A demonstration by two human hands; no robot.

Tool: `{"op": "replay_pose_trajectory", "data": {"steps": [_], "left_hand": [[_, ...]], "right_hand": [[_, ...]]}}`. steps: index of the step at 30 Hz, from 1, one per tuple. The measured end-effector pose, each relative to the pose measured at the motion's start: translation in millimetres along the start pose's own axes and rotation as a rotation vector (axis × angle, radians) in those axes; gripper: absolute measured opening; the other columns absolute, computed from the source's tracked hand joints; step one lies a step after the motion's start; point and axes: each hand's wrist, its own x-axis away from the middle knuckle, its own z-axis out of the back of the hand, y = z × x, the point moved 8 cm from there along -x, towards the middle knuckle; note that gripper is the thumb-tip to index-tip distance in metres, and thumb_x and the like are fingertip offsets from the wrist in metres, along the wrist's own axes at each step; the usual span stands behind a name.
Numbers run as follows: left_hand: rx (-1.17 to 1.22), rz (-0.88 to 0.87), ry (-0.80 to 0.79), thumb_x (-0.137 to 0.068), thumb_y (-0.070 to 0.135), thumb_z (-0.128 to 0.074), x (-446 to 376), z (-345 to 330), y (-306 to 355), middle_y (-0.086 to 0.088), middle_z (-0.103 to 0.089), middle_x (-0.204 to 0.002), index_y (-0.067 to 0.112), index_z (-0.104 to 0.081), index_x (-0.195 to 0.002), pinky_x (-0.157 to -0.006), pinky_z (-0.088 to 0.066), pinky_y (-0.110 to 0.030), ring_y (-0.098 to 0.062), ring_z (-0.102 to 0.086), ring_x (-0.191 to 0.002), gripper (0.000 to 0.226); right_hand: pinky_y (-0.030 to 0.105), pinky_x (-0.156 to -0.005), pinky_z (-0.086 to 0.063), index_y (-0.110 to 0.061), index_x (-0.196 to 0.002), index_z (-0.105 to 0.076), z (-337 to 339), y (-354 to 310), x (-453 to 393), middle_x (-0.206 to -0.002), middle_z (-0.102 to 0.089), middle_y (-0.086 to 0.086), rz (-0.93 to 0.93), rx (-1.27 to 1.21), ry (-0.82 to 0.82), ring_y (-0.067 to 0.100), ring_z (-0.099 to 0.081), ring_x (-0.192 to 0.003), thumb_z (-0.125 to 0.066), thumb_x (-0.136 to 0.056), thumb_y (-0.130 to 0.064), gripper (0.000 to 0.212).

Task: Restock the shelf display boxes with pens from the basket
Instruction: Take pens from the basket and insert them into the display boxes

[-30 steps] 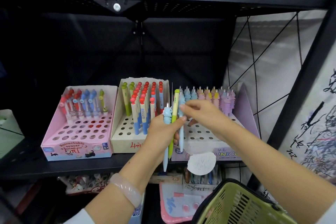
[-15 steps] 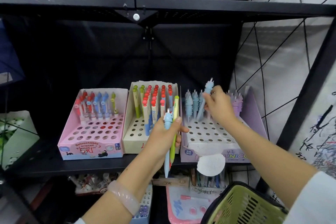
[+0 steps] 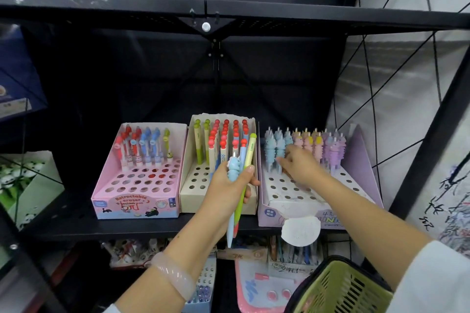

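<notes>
Three display boxes stand side by side on the black shelf: a pink box, a cream box and a purple box of unicorn-topped pens. My left hand grips a small bunch of pens upright in front of the cream box: a blue unicorn pen, a green one and a red-capped one. My right hand reaches into the purple box, its fingertips pinching the barrel of a blue unicorn pen that stands in the box's left rows. The green basket hangs at the bottom right.
The black upper shelf rail runs overhead. A green panda-print box sits at the left. A round white tag hangs off the purple box's front. More stationery fills the lower shelf. A wire grid panel closes the right side.
My right hand took a blue unicorn pen from the left hand's bunch, lifted it over the purple box, then lowered it into the blue rows. The left hand stayed in place.
</notes>
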Motion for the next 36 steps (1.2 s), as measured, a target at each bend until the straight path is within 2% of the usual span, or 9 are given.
{"op": "replay_pose_trajectory", "data": {"steps": [4,7,10,13,18,23,27,31,36], "left_hand": [[-0.029,-0.011,0.038,-0.092,0.019,-0.056,2.5,8.2,1.4,0.004,-0.064,-0.06,0.015,-0.055,-0.095,-0.046,-0.044,-0.019,-0.007,-0.05,-0.046,0.005],[-0.031,-0.022,0.084,-0.092,0.019,-0.056,3.6,14.3,2.7,0.002,-0.064,-0.062,0.014,-0.055,-0.095,-0.046,-0.044,-0.019,-0.006,-0.05,-0.045,0.006],[-0.029,-0.039,0.098,-0.092,0.019,-0.055,5.7,15.2,6.2,0.004,-0.064,-0.058,0.013,-0.057,-0.095,-0.046,-0.046,-0.02,-0.006,-0.052,-0.045,0.006],[-0.033,-0.065,0.098,-0.093,0.018,-0.053,9.9,20.7,10.5,0.004,-0.064,-0.056,0.018,-0.058,-0.092,-0.046,-0.047,-0.021,-0.007,-0.053,-0.045,0.005],[0.067,-0.038,0.133,-0.096,0.021,-0.049,13.6,63.4,16.5,-0.007,-0.07,-0.066,0.013,-0.058,-0.095,-0.044,-0.05,-0.023,-0.015,-0.058,-0.044,0.012],[-0.075,-0.059,0.388,-0.096,0.026,-0.048,7.0,129.8,16.4,-0.001,-0.063,-0.057,0.02,-0.054,-0.088,-0.035,-0.037,-0.018,-0.005,-0.043,-0.034,0.013],[-0.056,-0.065,0.4,-0.096,0.022,-0.048,-3.0,150.9,15.3,0.001,-0.058,-0.058,0.018,-0.056,-0.083,-0.035,-0.032,-0.015,-0.001,-0.038,-0.034,0.016],[0.039,-0.023,0.338,-0.094,0.016,-0.051,-10.6,149.7,9.4,0.0,-0.065,-0.066,0.014,-0.062,-0.088,-0.04,-0.039,-0.016,-0.004,-0.046,-0.042,0.013],[0.113,0.0,0.304,-0.092,0.015,-0.054,-15.8,148.3,3.7,-0.001,-0.064,-0.067,0.011,-0.063,-0.089,-0.043,-0.043,-0.019,-0.007,-0.05,-0.046,0.01]], "right_hand": [[0.025,-0.052,-0.034,-0.002,-0.108,-0.054,10.9,-3.5,14.8,-0.073,-0.058,0.003,-0.032,-0.007,0.132,0.013,-0.047,-0.056,-0.053,-0.094,-0.025,0.027],[0.019,-0.056,-0.038,-0.013,-0.093,-0.059,40.3,-38.4,37.0,-0.077,-0.058,-0.009,0.054,-0.315,0.299,0.003,-0.051,-0.062,-0.049,-0.094,-0.033,0.022],[0.017,-0.055,-0.048,-0.023,-0.088,-0.062,12.7,-85.7,57.3,-0.073,-0.061,-0.008,0.075,-0.648,-0.06,-0.002,-0.056,-0.057,-0.05,-0.094,-0.036,0.019],[0.017,-0.054,-0.049,-0.009,-0.089,-0.061,-9.7,-103.0,71.7,-0.069,-0.061,0.002,0.004,-0.787,-0.221,0.006,-0.056,-0.051,-0.055,-0.093,-0.022,0.014],[0.014,-0.055,-0.049,-0.012,-0.087,-0.055,11.2,-136.7,59.4,-0.071,-0.062,0.002,0.101,-0.726,-0.058,0.007,-0.059,-0.059,-0.054,-0.093,-0.018,0.009],[0.027,-0.069,-0.053,-0.011,-0.091,-0.05,51.5,-176.2,20.7,-0.087,-0.066,0.007,0.207,-0.57,0.271,0.017,-0.065,-0.077,-0.059,-0.088,-0.019,0.012],[0.038,-0.073,-0.05,-0.008,-0.089,-0.048,17.4,-204.9,-2.1,-0.089,-0.064,0.014,0.303,-0.098,0.094,0.03,-0.062,-0.083,-0.06,-0.086,-0.017,0.015],[0.033,-0.067,-0.048,-0.012,-0.08,-0.047,0.2,-214.5,-15.4,-0.086,-0.063,0.013,0.333,0.017,-0.029,0.028,-0.061,-0.08,-0.06,-0.085,-0.015,0.014],[0.034,-0.07,-0.049,-0.004,-0.097,-0.054,-15.0,-216.3,-22.7,-0.09,-0.063,0.012,0.354,0.116,-0.113,0.026,-0.06,-0.084,-0.061,-0.086,-0.019,0.021]]}}
